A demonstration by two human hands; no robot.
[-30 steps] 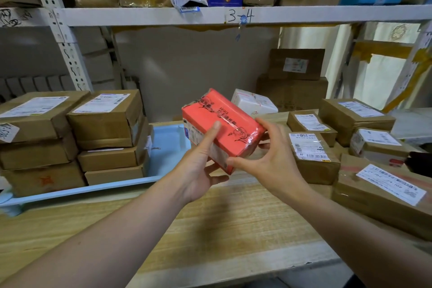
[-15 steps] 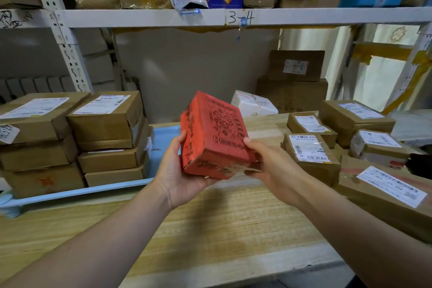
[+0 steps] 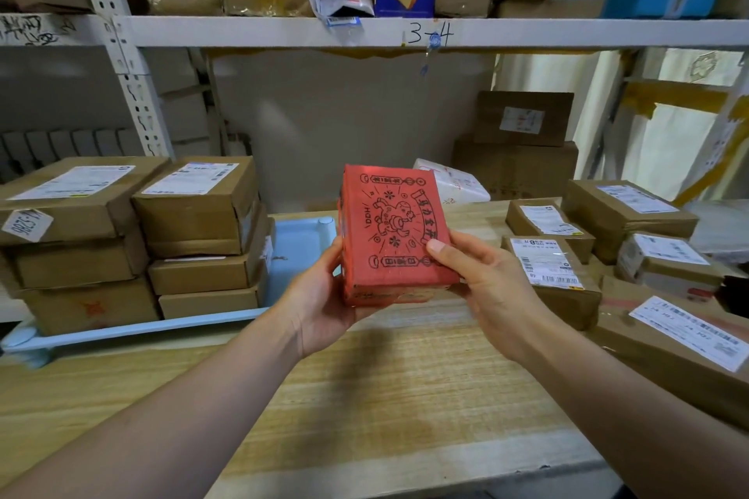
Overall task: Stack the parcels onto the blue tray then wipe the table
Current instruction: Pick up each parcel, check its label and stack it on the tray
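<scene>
A red parcel [image 3: 391,231] with black drawings is held above the wooden table [image 3: 364,397], its printed face turned up toward me. My left hand [image 3: 320,296] cups its left side and underside. My right hand [image 3: 482,288] grips its right edge with the thumb on top. Behind it at the left lies the blue tray [image 3: 300,243], carrying two stacks of brown cardboard parcels [image 3: 202,231]. Several more brown parcels [image 3: 555,271] with white labels lie on the table at the right.
A white parcel [image 3: 458,182] lies behind the red one. Two bigger cartons [image 3: 518,150] stand at the back right. A metal shelf [image 3: 364,32] full of boxes runs overhead, with an upright post [image 3: 121,53] at the left.
The red parcel has been turned in both hands from a tilted side-on pose to its printed face up. My left hand shifted from the front to underneath it.
</scene>
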